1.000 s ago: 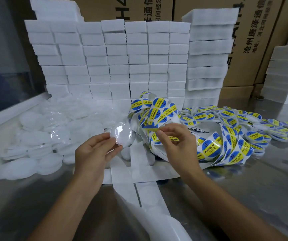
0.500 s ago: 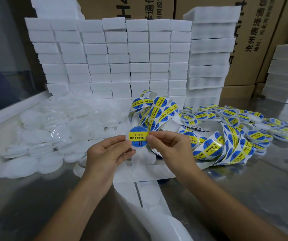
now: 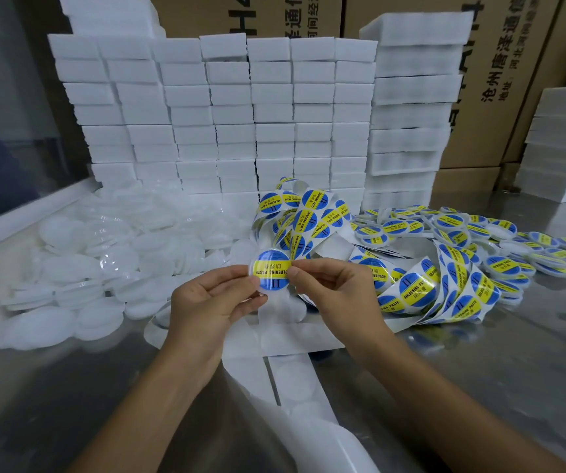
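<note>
A round clear lid (image 3: 270, 272) with a blue sticker (image 3: 273, 284) and yellow band, printed "SOLDERING PASTE", is pinched at its edges by the left hand (image 3: 208, 302) and right hand (image 3: 338, 291), above the table (image 3: 479, 370)

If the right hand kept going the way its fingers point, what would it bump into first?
The right hand points leftward and pinches the labelled clear lid. Pushed on, it would probably meet the left hand, which pinches the lid's opposite edge; one view leaves depth uncertain.
</note>
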Tool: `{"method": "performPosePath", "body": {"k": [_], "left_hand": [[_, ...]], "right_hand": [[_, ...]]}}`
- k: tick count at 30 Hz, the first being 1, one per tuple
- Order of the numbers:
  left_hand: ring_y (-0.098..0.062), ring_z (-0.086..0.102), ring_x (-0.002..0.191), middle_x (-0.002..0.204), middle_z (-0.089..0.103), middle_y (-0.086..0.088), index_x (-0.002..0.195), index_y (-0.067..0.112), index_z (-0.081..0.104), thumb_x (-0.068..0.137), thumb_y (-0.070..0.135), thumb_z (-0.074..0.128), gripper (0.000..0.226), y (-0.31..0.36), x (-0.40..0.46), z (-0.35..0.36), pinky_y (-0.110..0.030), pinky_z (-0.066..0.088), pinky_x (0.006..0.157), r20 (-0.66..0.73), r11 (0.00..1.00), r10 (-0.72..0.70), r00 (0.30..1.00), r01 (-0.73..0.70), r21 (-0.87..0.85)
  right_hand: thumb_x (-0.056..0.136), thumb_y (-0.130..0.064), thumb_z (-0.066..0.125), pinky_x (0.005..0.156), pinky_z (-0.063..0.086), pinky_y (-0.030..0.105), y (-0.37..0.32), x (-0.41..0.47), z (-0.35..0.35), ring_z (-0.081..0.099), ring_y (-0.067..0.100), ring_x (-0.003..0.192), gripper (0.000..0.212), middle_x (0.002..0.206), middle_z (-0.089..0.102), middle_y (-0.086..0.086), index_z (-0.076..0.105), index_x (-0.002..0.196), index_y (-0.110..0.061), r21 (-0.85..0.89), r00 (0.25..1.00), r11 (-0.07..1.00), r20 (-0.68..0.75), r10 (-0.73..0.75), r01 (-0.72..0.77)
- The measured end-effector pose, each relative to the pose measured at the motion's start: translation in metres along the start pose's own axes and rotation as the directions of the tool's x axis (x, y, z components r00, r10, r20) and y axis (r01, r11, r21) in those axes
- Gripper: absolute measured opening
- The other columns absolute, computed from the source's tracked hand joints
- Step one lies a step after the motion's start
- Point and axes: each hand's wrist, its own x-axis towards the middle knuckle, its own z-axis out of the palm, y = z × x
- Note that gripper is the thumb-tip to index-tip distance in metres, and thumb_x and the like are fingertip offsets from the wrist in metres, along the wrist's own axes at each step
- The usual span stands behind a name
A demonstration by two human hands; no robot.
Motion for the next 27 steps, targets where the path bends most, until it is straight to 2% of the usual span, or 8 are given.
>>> {"method": "performPosePath", "body": {"k": [7,11,16,18,20,23,25,27], "left_hand": [[-0.028,0.073,0.069,0.08,0.075,-0.016,0.085,0.007,0.071,0.077,-0.005,0.072,0.015,-0.002,-0.001,0.0,-0.029,0.06,0.065,0.006,0.992,0.094,0.996,-0.094,0.087],[-0.027,0.073,0.069,0.076,0.075,-0.012,0.074,0.017,0.076,0.072,-0.006,0.077,0.023,-0.004,-0.002,0.001,-0.025,0.059,0.064,0.02,0.969,0.181,0.983,-0.182,0.167],[-0.025,0.073,0.071,0.074,0.074,-0.005,0.073,0.028,0.077,0.069,-0.002,0.081,0.03,-0.006,-0.003,0.003,-0.027,0.06,0.067,0.07,0.93,0.247,0.966,-0.257,0.263],[-0.026,0.073,0.068,0.074,0.074,-0.009,0.072,0.022,0.077,0.071,-0.006,0.078,0.028,-0.005,-0.004,0.003,-0.024,0.058,0.063,0.079,0.949,0.222,0.972,-0.234,0.211],[-0.026,0.073,0.065,0.075,0.074,-0.015,0.071,0.018,0.076,0.07,-0.005,0.077,0.023,-0.003,-0.005,0.003,-0.024,0.057,0.061,0.085,0.975,0.175,0.981,-0.184,0.127],[-0.028,0.073,0.068,0.079,0.074,-0.018,0.071,0.015,0.075,0.059,0.007,0.078,0.014,-0.002,-0.006,0.004,-0.026,0.058,0.063,0.114,0.995,0.097,0.989,-0.1,0.025],[-0.03,0.073,0.074,0.083,0.073,-0.019,0.079,0.009,0.073,0.057,0.007,0.076,0.021,-0.004,-0.006,0.004,-0.028,0.059,0.065,0.139,0.998,0.059,0.989,-0.056,-0.028],[-0.032,0.074,0.083,0.089,0.074,-0.02,0.094,0.003,0.07,0.061,0.007,0.074,0.033,-0.004,-0.005,0.003,-0.029,0.059,0.068,0.181,0.998,0.034,0.983,-0.026,-0.05]], "right_hand": [[0.083,-0.015,0.077,0.078,0.061,0.029,0.004,0.002,-0.002,0.073,0.023,0.084,0.015,0.082,0.077,-0.003,0.076,0.08,-0.03,-0.042,1.0,0.999,0.007,0.011,-0.011],[0.082,-0.016,0.078,0.067,0.058,0.022,0.005,0.002,-0.004,0.073,0.018,0.073,0.004,0.078,0.077,-0.001,0.078,0.08,-0.019,-0.046,1.0,0.999,-0.006,0.029,-0.029],[0.08,-0.021,0.08,0.06,0.056,0.025,0.006,0.005,-0.008,0.068,0.023,0.063,0.012,0.07,0.075,0.005,0.075,0.077,-0.01,-0.067,0.999,0.996,-0.016,0.052,-0.053],[0.079,-0.025,0.081,0.057,0.055,0.027,0.007,0.006,-0.008,0.066,0.016,0.054,0.017,0.06,0.071,0.004,0.072,0.078,-0.011,-0.109,0.998,0.993,-0.043,0.037,-0.042],[0.081,-0.033,0.079,0.061,0.057,0.036,0.01,0.005,-0.008,0.066,0.012,0.052,0.021,0.055,0.067,0.003,0.068,0.086,-0.016,-0.202,0.998,0.979,-0.062,0.004,-0.017],[0.085,-0.035,0.075,0.062,0.057,0.037,0.015,0.002,-0.005,0.068,0.017,0.062,0.02,0.068,0.07,-0.001,0.067,0.101,-0.026,-0.298,0.992,0.948,-0.031,-0.124,0.109],[0.084,-0.033,0.077,0.059,0.054,0.029,0.016,-0.001,0.0,0.068,0.017,0.064,0.026,0.078,0.069,-0.006,0.065,0.106,-0.036,-0.276,0.985,0.946,0.011,-0.173,0.17],[0.082,-0.035,0.079,0.059,0.054,0.028,0.018,-0.003,0.003,0.069,0.018,0.065,0.035,0.082,0.067,-0.01,0.061,0.111,-0.043,-0.266,0.982,0.946,0.055,-0.18,0.188]]}}
